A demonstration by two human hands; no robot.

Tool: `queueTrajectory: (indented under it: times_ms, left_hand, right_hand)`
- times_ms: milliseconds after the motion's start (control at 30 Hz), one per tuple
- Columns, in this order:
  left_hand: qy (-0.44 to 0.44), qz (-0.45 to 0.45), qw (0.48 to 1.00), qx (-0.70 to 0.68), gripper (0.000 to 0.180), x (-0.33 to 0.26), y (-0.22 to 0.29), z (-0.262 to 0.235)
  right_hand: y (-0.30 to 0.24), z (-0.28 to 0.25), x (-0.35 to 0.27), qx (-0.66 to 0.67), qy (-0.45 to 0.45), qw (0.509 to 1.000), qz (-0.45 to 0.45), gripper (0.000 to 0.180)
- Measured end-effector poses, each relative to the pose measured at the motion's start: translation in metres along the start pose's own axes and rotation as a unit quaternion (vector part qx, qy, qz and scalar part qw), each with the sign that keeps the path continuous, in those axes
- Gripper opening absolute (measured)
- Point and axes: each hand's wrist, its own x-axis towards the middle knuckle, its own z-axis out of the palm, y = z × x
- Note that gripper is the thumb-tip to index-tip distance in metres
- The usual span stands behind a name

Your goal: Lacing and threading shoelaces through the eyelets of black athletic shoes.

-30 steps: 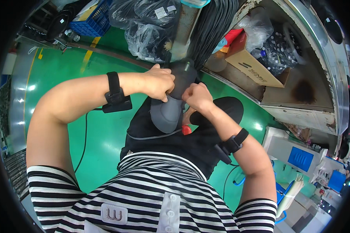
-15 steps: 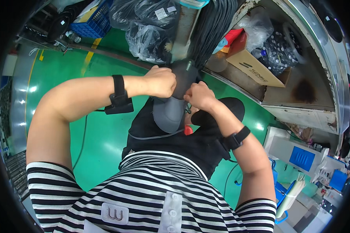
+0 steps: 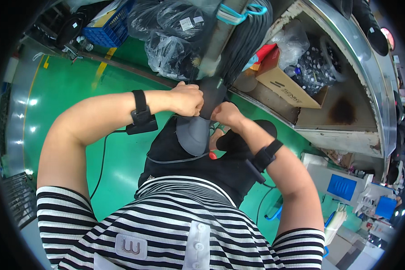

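My left hand [image 3: 186,99] and my right hand [image 3: 226,113] both grip a dark grey, flat, rounded piece like a shoe insole [image 3: 198,128], held upright in front of my chest. Its upper end sits between my two hands and its rounded lower end hangs over my lap. Each wrist carries a black strap with a small black device. A bundle of long black cords [image 3: 243,42] hangs just beyond my hands.
Black plastic bags [image 3: 168,40] and a blue crate [image 3: 110,27] lie on the green floor [image 3: 67,94] ahead. A cardboard box [image 3: 281,78] and a bag of small dark parts [image 3: 315,65] sit on a shelf at right. Blue and white machine parts [image 3: 346,186] stand lower right.
Both hands have risen slightly and moved closer together at the top of the grey piece. My left forearm has lifted a little.
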Motion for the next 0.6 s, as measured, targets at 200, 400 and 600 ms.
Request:
queueTrajectory:
  times_ms: [200,400,600]
  left_hand:
    - [0.073,-0.041,0.994,-0.075,0.009,-0.005,-0.008,0.01]
    - [0.133,-0.129,0.982,-0.028,0.008,-0.002,-0.001,0.019]
    - [0.262,0.046,0.878,-0.398,0.022,-0.031,-0.004,0.023]
  right_hand:
    - [0.006,0.027,0.003,0.227,0.275,0.933,-0.054,0.01]
    - [-0.015,0.029,-0.042,0.31,0.337,0.862,-0.217,0.015]
    - [-0.011,0.045,-0.053,0.514,0.107,0.837,-0.152,0.024]
